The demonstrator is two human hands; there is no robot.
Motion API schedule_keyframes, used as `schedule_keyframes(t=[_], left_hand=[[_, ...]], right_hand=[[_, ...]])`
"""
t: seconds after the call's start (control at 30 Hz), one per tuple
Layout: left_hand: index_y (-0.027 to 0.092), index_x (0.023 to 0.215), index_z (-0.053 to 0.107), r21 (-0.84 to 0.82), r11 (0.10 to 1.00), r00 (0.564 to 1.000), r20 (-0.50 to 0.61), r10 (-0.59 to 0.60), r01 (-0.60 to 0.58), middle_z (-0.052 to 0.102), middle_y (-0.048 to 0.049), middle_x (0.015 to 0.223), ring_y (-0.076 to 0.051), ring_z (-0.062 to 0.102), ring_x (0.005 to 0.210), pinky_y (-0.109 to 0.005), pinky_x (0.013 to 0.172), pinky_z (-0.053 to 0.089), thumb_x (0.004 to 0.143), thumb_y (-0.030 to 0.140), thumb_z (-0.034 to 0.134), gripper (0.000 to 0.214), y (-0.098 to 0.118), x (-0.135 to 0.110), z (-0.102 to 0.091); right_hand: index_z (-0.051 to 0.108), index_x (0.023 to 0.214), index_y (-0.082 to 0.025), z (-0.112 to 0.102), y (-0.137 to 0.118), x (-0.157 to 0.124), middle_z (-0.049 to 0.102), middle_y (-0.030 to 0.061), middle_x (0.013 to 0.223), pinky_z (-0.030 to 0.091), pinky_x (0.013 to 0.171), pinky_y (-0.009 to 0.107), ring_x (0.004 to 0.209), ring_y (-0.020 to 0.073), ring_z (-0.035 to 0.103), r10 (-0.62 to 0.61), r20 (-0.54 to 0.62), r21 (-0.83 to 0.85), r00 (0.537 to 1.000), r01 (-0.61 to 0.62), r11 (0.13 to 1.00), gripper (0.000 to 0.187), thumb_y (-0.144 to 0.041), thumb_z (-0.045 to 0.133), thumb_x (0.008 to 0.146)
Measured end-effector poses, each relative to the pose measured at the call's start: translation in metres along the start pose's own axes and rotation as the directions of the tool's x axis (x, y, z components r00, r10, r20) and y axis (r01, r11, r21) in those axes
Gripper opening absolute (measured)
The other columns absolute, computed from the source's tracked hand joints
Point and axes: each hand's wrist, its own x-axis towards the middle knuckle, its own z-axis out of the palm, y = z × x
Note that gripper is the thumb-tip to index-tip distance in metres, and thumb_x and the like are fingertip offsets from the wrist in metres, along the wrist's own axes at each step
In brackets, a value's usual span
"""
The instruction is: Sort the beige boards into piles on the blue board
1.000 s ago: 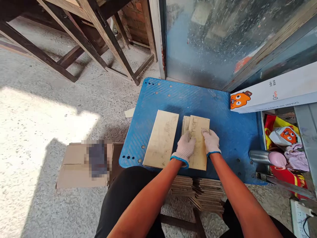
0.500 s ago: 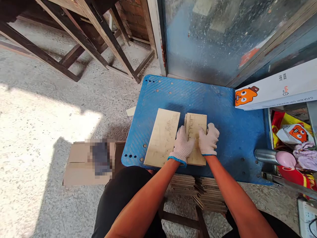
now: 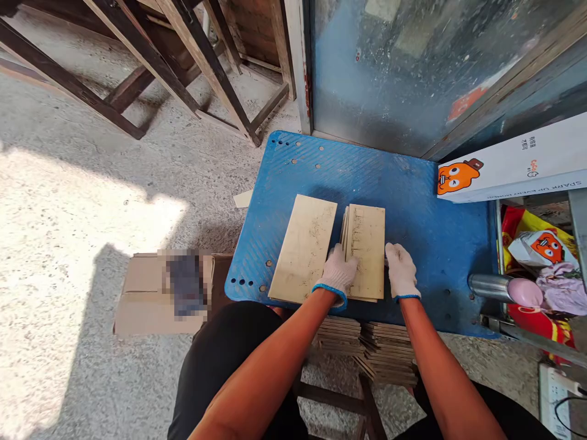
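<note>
Stack of boards sits on the blue table between both hands. Left hand grips its near-left edge; right hand presses flat, uncurled, against its right edge.

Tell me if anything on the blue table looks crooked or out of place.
The stack of boards between the left hand and right hand is uneven: lower boards jut out along its left edge.

White knit gloves with blue cuffs cover both hands; black trousers.
</note>
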Motion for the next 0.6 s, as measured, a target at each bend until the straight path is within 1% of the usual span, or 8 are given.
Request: schedule_keyframes(t=[0.07, 0.13, 0.17, 0.23, 0.37, 0.43, 0.5, 0.6], left_hand=[[0.018, 0.116, 0.054, -0.032, 0.999, 1.000, 0.006, -0.017, 0.017, 0.065, -0.0126, 0.122, -0.024, 0.062, 0.110, -0.033, 0.095, 0.046, 0.082, 0.026, 0.056, 0.035, -0.003, 0.002, 0.003], [0.019, 0.113, 0.055, -0.065, 0.998, 1.000, 0.011, -0.021, 0.022, 0.068, -0.0113, 0.117, -0.023, 0.064, 0.105, -0.031, 0.091, 0.048, 0.081, 0.024, 0.057, 0.032, -0.006, 0.004, 0.006], [0.019, 0.112, 0.055, -0.077, 0.997, 1.000, 0.016, -0.018, 0.019, 0.068, -0.0115, 0.117, -0.022, 0.064, 0.105, -0.031, 0.090, 0.049, 0.081, 0.023, 0.057, 0.032, -0.006, 0.004, 0.008], [0.018, 0.114, 0.055, -0.078, 0.997, 1.000, 0.027, -0.008, 0.010, 0.067, -0.0128, 0.119, -0.023, 0.064, 0.106, -0.031, 0.090, 0.049, 0.081, 0.021, 0.056, 0.034, -0.006, 0.003, 0.009], [0.017, 0.124, 0.051, -0.014, 0.999, 0.998, 0.047, -0.028, 0.029, 0.065, -0.0137, 0.124, -0.025, 0.063, 0.111, -0.032, 0.092, 0.048, 0.081, 0.024, 0.055, 0.044, -0.004, 0.000, 0.009], [0.018, 0.129, 0.048, 0.003, 0.999, 0.999, 0.039, -0.037, 0.037, 0.063, -0.0134, 0.126, -0.025, 0.062, 0.113, -0.032, 0.094, 0.048, 0.081, 0.025, 0.056, 0.049, -0.006, -0.001, 0.009], [0.019, 0.128, 0.049, -0.016, 0.999, 0.999, 0.027, -0.034, 0.034, 0.064, -0.0117, 0.126, -0.024, 0.061, 0.114, -0.031, 0.094, 0.047, 0.079, 0.025, 0.059, 0.050, -0.009, 0.000, 0.010], [0.021, 0.119, 0.054, -0.060, 0.998, 0.999, 0.028, -0.022, 0.023, 0.068, -0.0088, 0.118, -0.022, 0.063, 0.109, -0.029, 0.091, 0.048, 0.077, 0.022, 0.062, 0.043, -0.015, 0.003, 0.012]], right_hand=[[0.062, 0.116, -0.020, 0.004, -0.003, 0.001, 0.066, 0.0070, 0.102, 0.044, 0.082, 0.033, 0.091, 0.0229, 0.057, 0.025, 0.046, -0.056, 0.999, -0.022, 0.998, 0.054, -0.061, 0.044, 0.085], [0.058, 0.127, -0.023, 0.012, -0.008, -0.003, 0.065, 0.0088, 0.115, 0.044, 0.088, 0.036, 0.099, 0.0249, 0.058, 0.054, 0.101, -0.095, 0.993, -0.045, 0.995, 0.055, -0.055, 0.045, 0.086], [0.055, 0.132, -0.024, 0.017, -0.010, -0.006, 0.063, 0.0093, 0.120, 0.044, 0.089, 0.037, 0.102, 0.0256, 0.057, 0.070, 0.118, -0.103, 0.990, -0.058, 0.993, 0.056, -0.053, 0.044, 0.086], [0.050, 0.138, -0.024, 0.024, -0.014, -0.012, 0.061, 0.0101, 0.127, 0.044, 0.091, 0.039, 0.105, 0.0265, 0.057, 0.099, 0.114, -0.120, 0.989, -0.085, 0.989, 0.058, -0.050, 0.042, 0.086], [0.049, 0.138, -0.024, 0.029, -0.021, -0.022, 0.060, 0.0100, 0.127, 0.045, 0.089, 0.039, 0.102, 0.0263, 0.059, 0.078, 0.113, -0.122, 0.991, -0.064, 0.991, 0.057, -0.048, 0.041, 0.087], [0.050, 0.137, -0.025, 0.029, -0.023, -0.024, 0.061, 0.0099, 0.126, 0.046, 0.088, 0.039, 0.100, 0.0267, 0.059, 0.099, 0.116, -0.129, 0.988, -0.084, 0.988, 0.055, -0.048, 0.041, 0.088], [0.047, 0.139, -0.024, 0.029, -0.025, -0.025, 0.061, 0.0102, 0.126, 0.046, 0.089, 0.041, 0.102, 0.0277, 0.059, 0.132, 0.114, -0.133, 0.985, -0.116, 0.984, 0.057, -0.049, 0.041, 0.088], [0.042, 0.144, -0.024, 0.029, -0.026, -0.024, 0.060, 0.0100, 0.129, 0.045, 0.092, 0.042, 0.107, 0.0279, 0.058, 0.149, 0.120, -0.100, 0.982, -0.137, 0.986, 0.061, -0.047, 0.045, 0.087]])
